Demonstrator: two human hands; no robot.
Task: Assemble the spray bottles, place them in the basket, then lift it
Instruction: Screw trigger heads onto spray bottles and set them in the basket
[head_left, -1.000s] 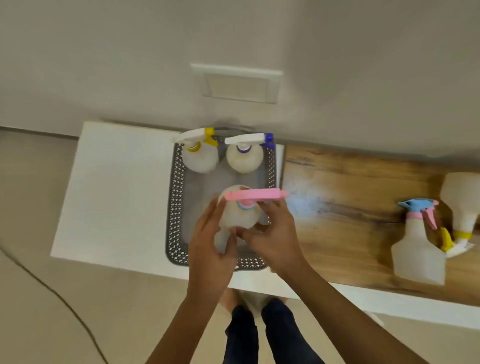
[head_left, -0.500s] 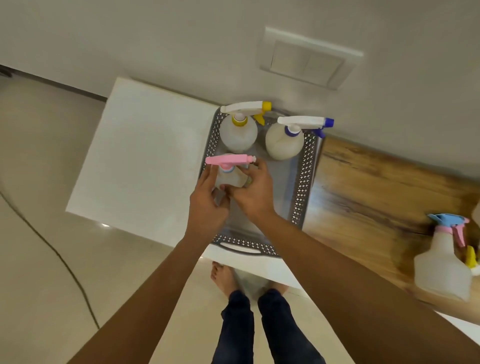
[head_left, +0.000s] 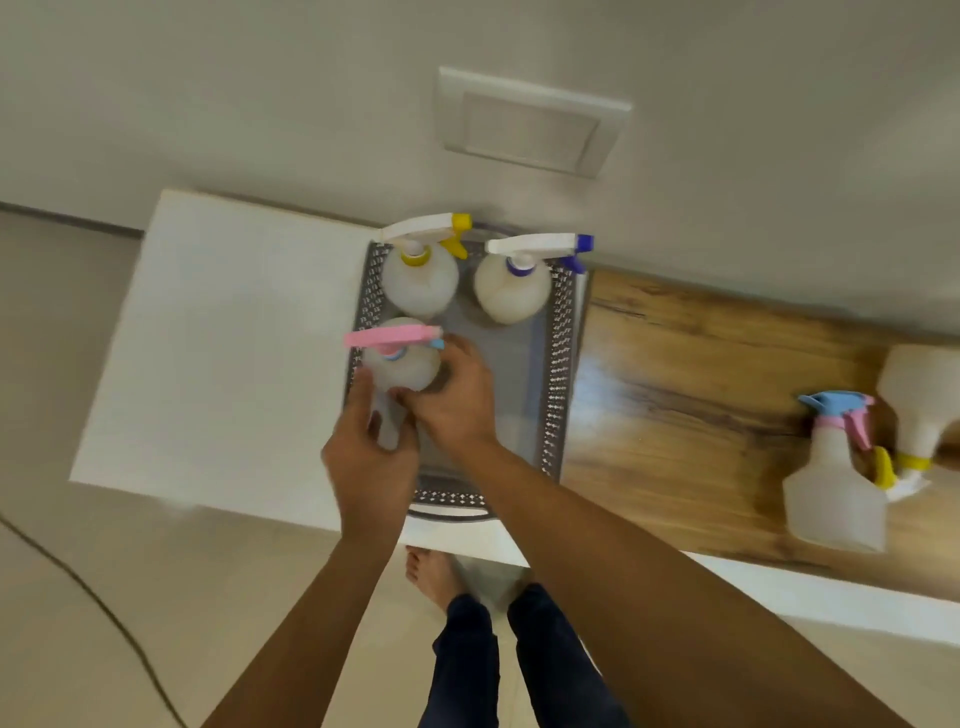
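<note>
A grey perforated basket (head_left: 558, 364) stands on the white table (head_left: 234, 338). At its back stand a yellow-trigger bottle (head_left: 421, 280) and a blue-trigger bottle (head_left: 514, 291). A pink-trigger bottle (head_left: 400, 364) is upright at the basket's left side. My left hand (head_left: 371, 462) and my right hand (head_left: 457, 400) both wrap around its body from the near side. On the wooden top (head_left: 701, 389) to the right stands a bottle with a blue and pink trigger (head_left: 831, 488), and beside it lies a bottle with a yellow collar (head_left: 924, 400).
A wall with a white switch plate (head_left: 530, 122) runs right behind the table. A dark cable (head_left: 93, 597) lies on the floor at the left. My feet (head_left: 436, 571) and legs are below the table's front edge.
Both hands have carried the pink-trigger bottle from the basket's middle to its left side and lower into it. The camera has shifted.
</note>
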